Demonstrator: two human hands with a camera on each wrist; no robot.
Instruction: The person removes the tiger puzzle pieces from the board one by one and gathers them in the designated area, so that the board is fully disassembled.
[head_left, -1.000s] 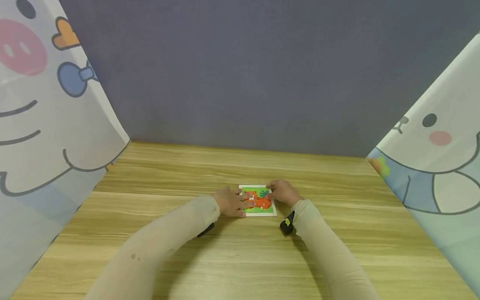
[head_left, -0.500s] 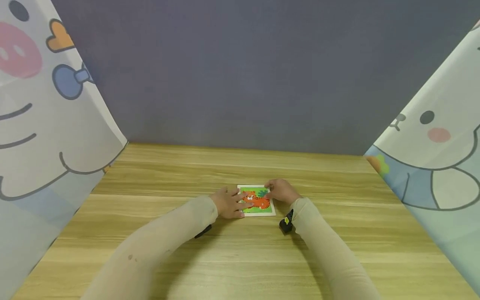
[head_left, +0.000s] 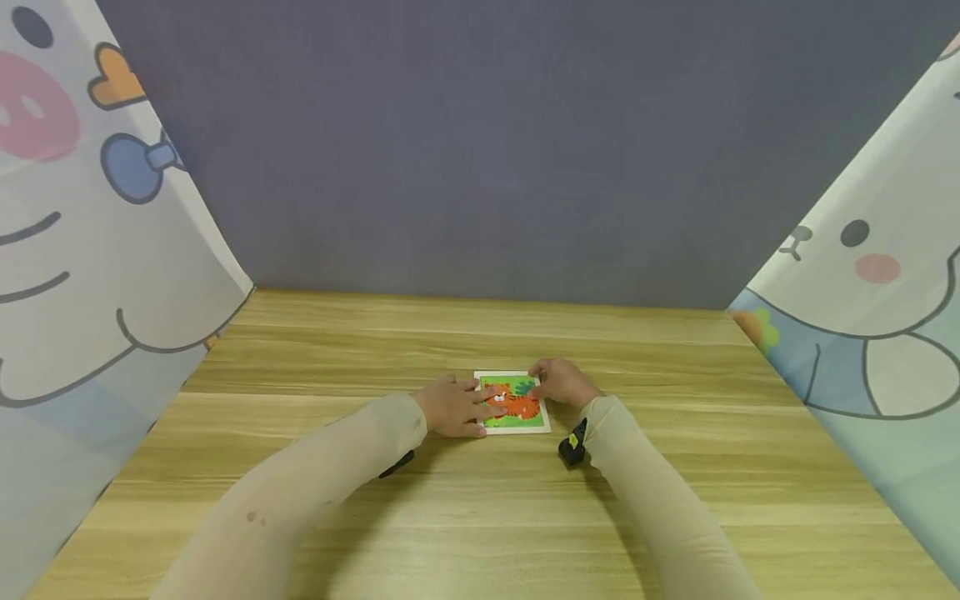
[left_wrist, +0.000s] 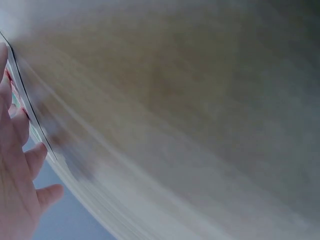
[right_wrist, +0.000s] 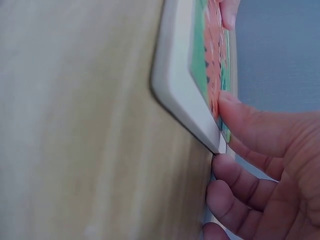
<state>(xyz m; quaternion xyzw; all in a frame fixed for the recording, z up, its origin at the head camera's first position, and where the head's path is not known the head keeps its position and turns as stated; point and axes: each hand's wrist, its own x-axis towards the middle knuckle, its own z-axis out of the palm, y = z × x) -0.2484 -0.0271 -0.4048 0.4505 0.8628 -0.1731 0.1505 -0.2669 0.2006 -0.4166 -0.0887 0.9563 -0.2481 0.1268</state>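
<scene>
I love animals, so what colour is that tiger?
The tiger is orange with dark stripes; the head view shows it best.

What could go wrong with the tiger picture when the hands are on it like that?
It might slide: the right hand has its thumb on the tiger picture and fingers at its right edge, so a hard sideways push could shift it across the table.

It might also tilt: the left hand lies over the left side with fingers spread, so lifting only the right side could make it tip.
</scene>
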